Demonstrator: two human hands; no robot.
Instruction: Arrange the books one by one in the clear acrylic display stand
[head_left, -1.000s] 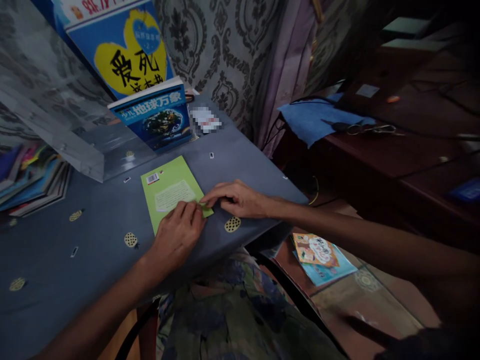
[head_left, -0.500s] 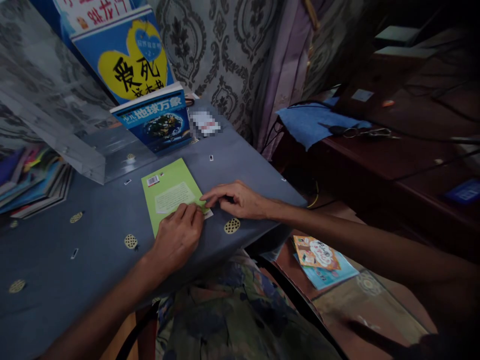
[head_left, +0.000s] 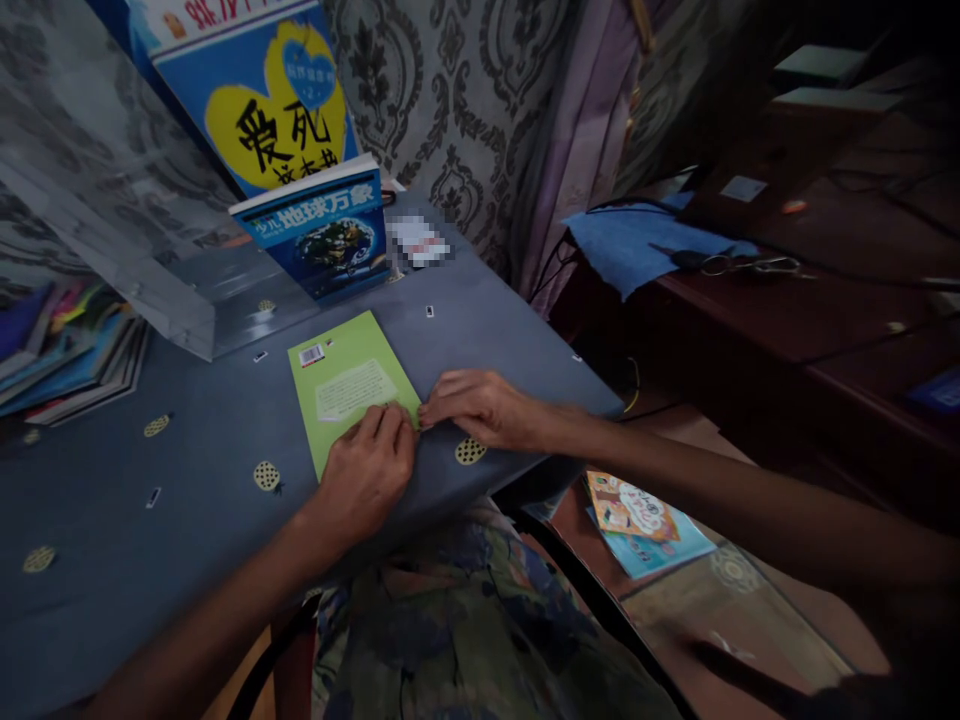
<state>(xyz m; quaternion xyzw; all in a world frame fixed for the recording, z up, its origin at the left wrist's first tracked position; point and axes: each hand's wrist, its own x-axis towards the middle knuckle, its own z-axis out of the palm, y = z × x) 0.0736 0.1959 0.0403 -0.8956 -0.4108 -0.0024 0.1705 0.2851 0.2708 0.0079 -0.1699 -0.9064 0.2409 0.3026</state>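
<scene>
A thin lime-green book (head_left: 326,385) lies on the grey-blue tablecloth, its face with a barcode and a pale text panel turned up. My left hand (head_left: 371,465) presses down over its near right part, fingers bent and held close together. The fingertips of my right hand (head_left: 487,408) are pinched together at the book's right corner. What exactly sits between those fingertips, the cover or a page, is hidden.
A clear acrylic stand (head_left: 176,310) behind the book holds upright books, including a blue earth book (head_left: 330,240). More books (head_left: 82,350) are stacked at the left. Two booklets (head_left: 645,525) lie low at the right. Scissors (head_left: 757,265) rest on a dark red table.
My right hand's fingers have closed into a pinch at the book's corner, covering the pale paper edge that showed there. My left hand stays on the book. The view has shifted slightly.
</scene>
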